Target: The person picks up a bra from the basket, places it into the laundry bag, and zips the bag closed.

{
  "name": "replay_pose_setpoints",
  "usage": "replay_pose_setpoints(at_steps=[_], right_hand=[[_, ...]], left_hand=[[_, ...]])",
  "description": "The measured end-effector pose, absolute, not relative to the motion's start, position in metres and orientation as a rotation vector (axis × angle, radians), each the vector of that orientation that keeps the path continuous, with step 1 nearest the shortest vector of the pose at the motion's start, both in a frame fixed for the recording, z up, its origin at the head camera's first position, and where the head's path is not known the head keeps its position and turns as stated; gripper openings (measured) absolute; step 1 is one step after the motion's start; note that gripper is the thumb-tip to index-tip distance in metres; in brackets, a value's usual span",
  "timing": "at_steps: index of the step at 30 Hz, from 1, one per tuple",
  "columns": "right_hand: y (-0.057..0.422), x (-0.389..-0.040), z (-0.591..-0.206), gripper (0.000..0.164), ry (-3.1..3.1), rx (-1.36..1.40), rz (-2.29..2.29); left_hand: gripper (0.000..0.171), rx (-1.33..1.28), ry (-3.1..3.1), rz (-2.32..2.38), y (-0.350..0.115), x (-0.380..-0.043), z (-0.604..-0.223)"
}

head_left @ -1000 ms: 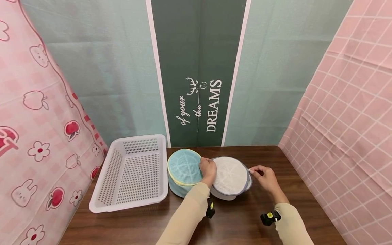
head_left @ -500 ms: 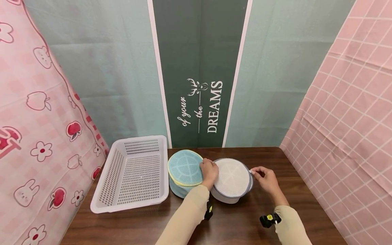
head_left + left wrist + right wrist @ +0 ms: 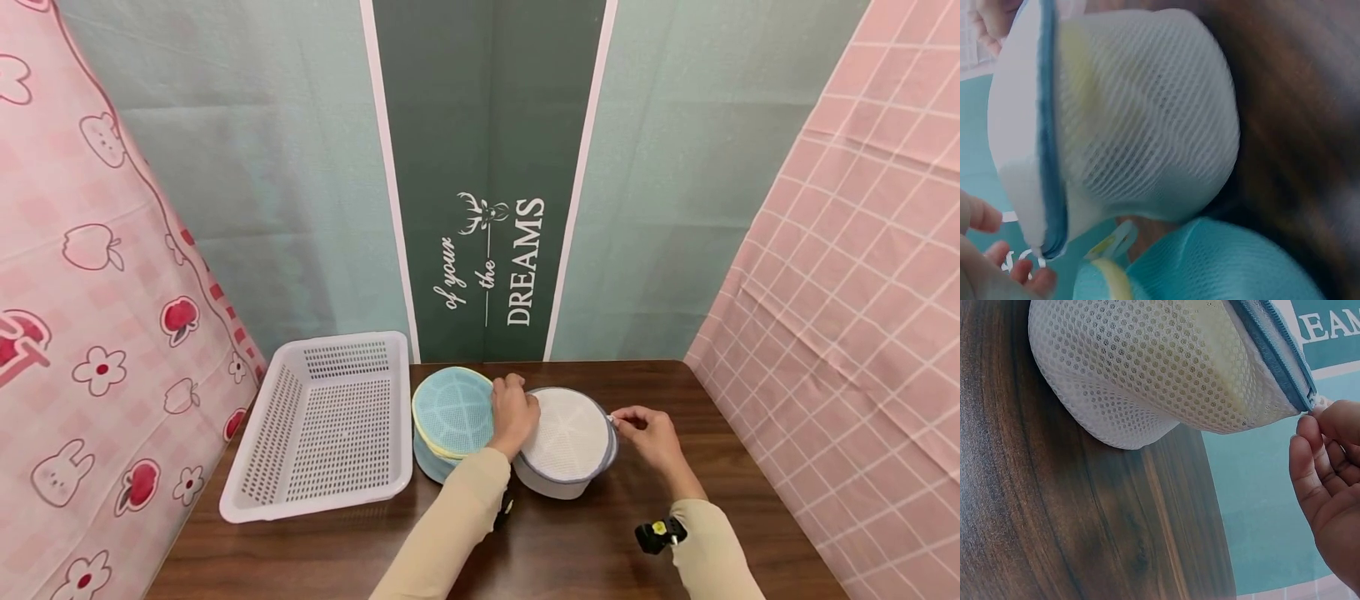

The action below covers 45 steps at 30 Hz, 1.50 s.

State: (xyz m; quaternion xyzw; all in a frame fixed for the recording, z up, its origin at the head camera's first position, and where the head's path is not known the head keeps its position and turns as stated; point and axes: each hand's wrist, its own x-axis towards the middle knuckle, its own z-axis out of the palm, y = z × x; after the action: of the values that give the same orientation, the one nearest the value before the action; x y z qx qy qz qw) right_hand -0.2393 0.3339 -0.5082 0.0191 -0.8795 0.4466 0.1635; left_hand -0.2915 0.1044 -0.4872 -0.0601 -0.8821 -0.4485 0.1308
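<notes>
A white mesh laundry bag (image 3: 566,435) with a blue-grey zipped rim stands on the table, and something yellowish shows through its side (image 3: 1210,356). At its right edge my right hand (image 3: 651,435) pinches the zipper end between thumb and finger; the right wrist view shows this hand (image 3: 1335,475) close up. My left hand (image 3: 514,417) is at the opposite side of the rim. In the left wrist view its fingers (image 3: 1007,269) are spread and relaxed beside the rim, with nothing gripped. A blue mesh laundry bag (image 3: 453,412) with yellow trim sits just left of that hand.
A white perforated plastic basket (image 3: 341,442) stands on the left of the brown wooden table (image 3: 585,550). Fabric hangings surround the table: pink ones (image 3: 847,275) at both sides and a green one (image 3: 480,125) behind.
My left hand has lifted slightly and its fingers have loosened at the white bag's rim. The white bag shifted a little toward me. My right hand keeps its pinch in nearly the same place.
</notes>
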Motion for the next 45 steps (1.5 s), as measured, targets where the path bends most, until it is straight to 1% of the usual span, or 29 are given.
replay_pose_setpoints(at_steps=[6,13,18,20,25,29,34,39,45], right_hand=[[0.331,-0.241,-0.506,0.004,-2.515,0.062,1.299],[0.328,-0.243,-0.502,0.004,-2.509,0.073,1.306],[0.325,-0.244,-0.5,0.004,-2.503,0.1,1.29],[0.324,-0.245,-0.499,0.004,-2.497,0.114,1.293],[0.322,-0.245,-0.497,0.004,-2.487,0.094,1.367],[0.32,-0.245,-0.496,0.006,-2.477,0.072,1.43],[0.317,-0.245,-0.494,0.006,-2.455,0.09,1.486],[0.316,-0.244,-0.494,0.004,-2.465,0.074,1.477],[0.317,-0.241,-0.495,0.005,-2.491,0.062,1.455]], left_hand=[[0.023,-0.369,-2.617,-1.26,0.104,-0.303,-0.478],[0.049,-0.525,-2.791,-1.185,0.106,-0.313,-0.475],[0.055,-0.612,-2.944,-1.111,0.108,-0.315,-0.474],[0.053,-0.618,-2.968,-1.099,0.108,-0.314,-0.472],[0.038,-0.634,-2.932,-1.093,0.107,-0.31,-0.469],[0.029,-0.645,-2.915,-1.11,0.106,-0.308,-0.47],[0.022,-0.663,-2.877,-1.21,0.105,-0.307,-0.472],[0.009,-0.708,-2.794,-1.338,0.104,-0.308,-0.479],[0.005,-0.696,-2.756,-1.405,0.105,-0.307,-0.485]])
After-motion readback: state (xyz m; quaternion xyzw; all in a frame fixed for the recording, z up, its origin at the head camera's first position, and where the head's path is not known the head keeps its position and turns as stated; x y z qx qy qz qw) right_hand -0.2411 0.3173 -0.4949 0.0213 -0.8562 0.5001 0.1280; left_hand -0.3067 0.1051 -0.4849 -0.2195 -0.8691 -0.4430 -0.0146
